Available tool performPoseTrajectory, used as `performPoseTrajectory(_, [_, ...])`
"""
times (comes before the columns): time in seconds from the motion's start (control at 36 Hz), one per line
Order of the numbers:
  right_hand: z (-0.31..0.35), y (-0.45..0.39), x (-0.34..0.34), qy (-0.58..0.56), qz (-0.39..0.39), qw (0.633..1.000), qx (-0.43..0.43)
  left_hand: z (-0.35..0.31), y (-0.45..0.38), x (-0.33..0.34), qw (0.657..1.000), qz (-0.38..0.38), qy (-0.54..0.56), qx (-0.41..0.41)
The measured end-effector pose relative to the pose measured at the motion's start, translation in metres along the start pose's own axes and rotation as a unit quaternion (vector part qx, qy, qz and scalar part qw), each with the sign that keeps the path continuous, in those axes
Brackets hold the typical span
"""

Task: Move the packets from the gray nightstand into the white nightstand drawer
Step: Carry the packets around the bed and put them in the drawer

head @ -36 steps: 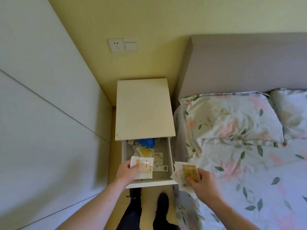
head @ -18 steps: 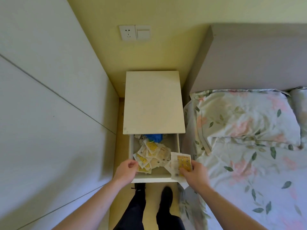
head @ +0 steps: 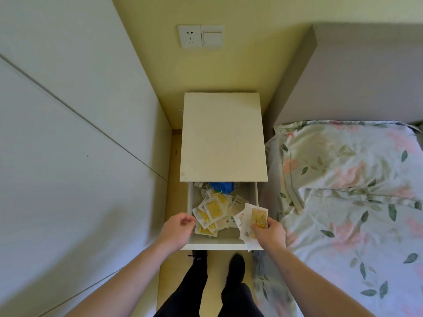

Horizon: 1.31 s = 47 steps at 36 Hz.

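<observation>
Drawer (head: 223, 244) of the white nightstand (head: 223, 136) is standing pulled out toward the person; a loose pile of packets (head: 211, 212) is lying inside it, heaped toward the left and front, with something blue (head: 223, 186) and what looks like cords showing at the back under the top panel.

Right hand (head: 269, 233) is gripping a fanned stack of packets (head: 253, 219) (yellow-faced one on top), holding it over the drawer's front right corner, partly overhanging the right wall; left hand (head: 177, 229) is hovering at the front left corner with fingers loosely curled, holding nothing, just beside the pile but not clearly touching it.

Gray nightstand is not showing here, so I can't tell how many packets are remaining there; judging by this, the stack in hand is the next to go in.

Risks as I'm reading them:
- stack is fanning out and sitting half outside the drawer line; letting go from here could be spilling the outer packets down the gap between drawer and bed (head: 343, 213);
- pile is already riding high on the left; dropping more on top could be pushing packets over the front edge onto the floor;
- packets standing proud of the walls could be jamming the drawer on closing.
</observation>
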State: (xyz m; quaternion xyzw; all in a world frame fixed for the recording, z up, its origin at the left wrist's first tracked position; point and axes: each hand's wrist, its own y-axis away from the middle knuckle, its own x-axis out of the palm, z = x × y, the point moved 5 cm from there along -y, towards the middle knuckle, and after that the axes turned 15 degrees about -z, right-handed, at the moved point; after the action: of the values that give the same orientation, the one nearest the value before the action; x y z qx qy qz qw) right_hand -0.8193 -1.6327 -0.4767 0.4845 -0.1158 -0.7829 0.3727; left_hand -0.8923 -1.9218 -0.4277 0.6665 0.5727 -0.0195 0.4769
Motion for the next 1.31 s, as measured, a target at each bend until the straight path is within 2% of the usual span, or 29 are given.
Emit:
performPoseTrajectory(0.17, [-0.022, -0.003, 0.005, -0.003, -0.013, 0.999, 0.045, 0.002, -0.006, -0.002, 1.0, 0.015, -0.008, -0.003])
performPoseTrajectory(0.47, [0.011, -0.006, 0.048, -0.059, -0.001, 0.997, 0.053, 0.004, -0.02, -0.012, 0.998, 0.036, -0.036, 0.021])
performPoseTrajectory(0.64, [-0.02, -0.011, 0.051, -0.076, -0.033, 0.985, 0.153, 0.011, -0.024, -0.018, 0.999, 0.041, -0.021, 0.008])
performPoseTrajectory(0.86, [-0.05, -0.003, 0.036, -0.091, -0.063, 0.967, 0.227, 0.004, -0.023, -0.011, 0.998, 0.06, -0.017, 0.025])
performPoseTrajectory(0.97, [-0.029, -0.002, 0.041, -0.08, -0.008, 0.977, 0.198, -0.001, -0.022, -0.008, 0.997, 0.068, -0.029, 0.038])
performPoseTrajectory(1.08, [-0.019, 0.01, 0.042, 0.025, 0.074, 0.98, 0.185, -0.008, -0.018, -0.005, 0.995, 0.07, -0.05, 0.059])
performPoseTrajectory(1.31, [-0.016, 0.054, -0.011, 0.075, 0.052, 0.996, 0.021, -0.03, 0.012, -0.004, 0.976, 0.069, -0.131, 0.157])
